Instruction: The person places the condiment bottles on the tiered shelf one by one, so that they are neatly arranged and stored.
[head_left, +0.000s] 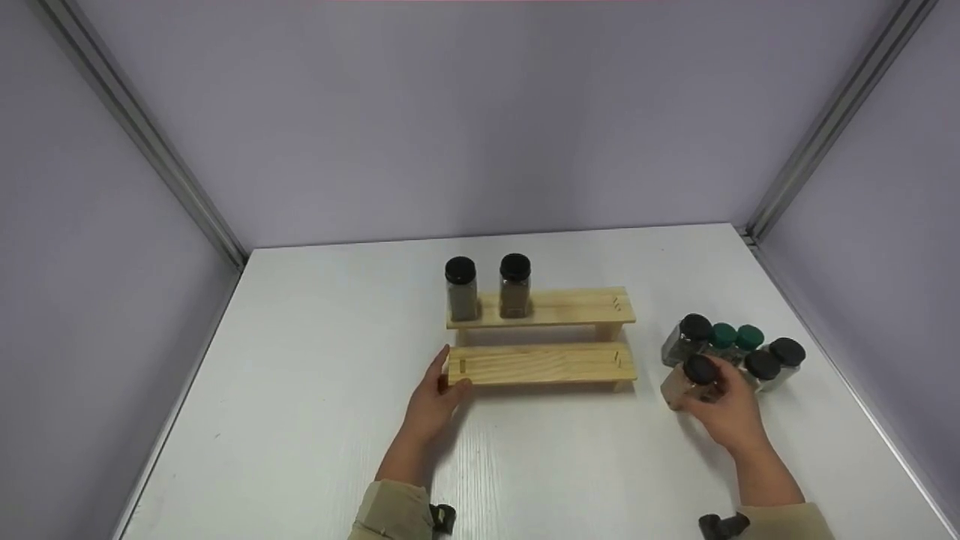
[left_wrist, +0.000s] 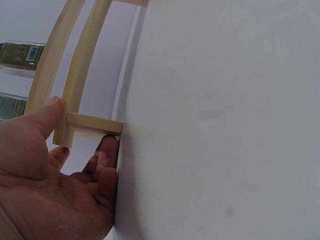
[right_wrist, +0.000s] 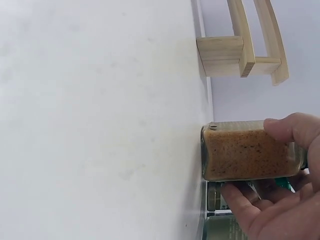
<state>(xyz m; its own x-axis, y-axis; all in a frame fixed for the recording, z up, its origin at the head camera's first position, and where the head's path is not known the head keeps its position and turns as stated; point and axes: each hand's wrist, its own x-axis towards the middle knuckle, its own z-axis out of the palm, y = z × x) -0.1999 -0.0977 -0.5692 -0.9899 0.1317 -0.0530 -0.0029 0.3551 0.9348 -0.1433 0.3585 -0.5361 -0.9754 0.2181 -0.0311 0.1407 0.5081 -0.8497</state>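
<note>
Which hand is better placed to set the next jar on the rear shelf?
Right, I'd judge: the right grip holds a black-capped jar, and the bare stretch of the rear shelf lies toward that side. The left grip is occupied, holding the left end of the front shelf.

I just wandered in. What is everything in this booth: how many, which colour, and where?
Wooden rack: 1, pale wood, mid-table, two shelves
Rack jars: 2, black caps, on the rear shelf
Held jar: 1, black cap, orange-brown contents, right of the rack
Loose black-capped jars: 3, black caps, right side of the table
Green-capped jars: 2, green caps, among those
Table: 1, white, beneath everything
Walls: 3, pale lilac, back and sides
Metal posts: 2, grey, back corners
Wrist devices: 2, black, by the cuffs
Sleeves: 2, beige, bottom edge
Left hand: 1, bare, gripping the rack's left end
Right hand: 1, bare, holding the held jar
</note>
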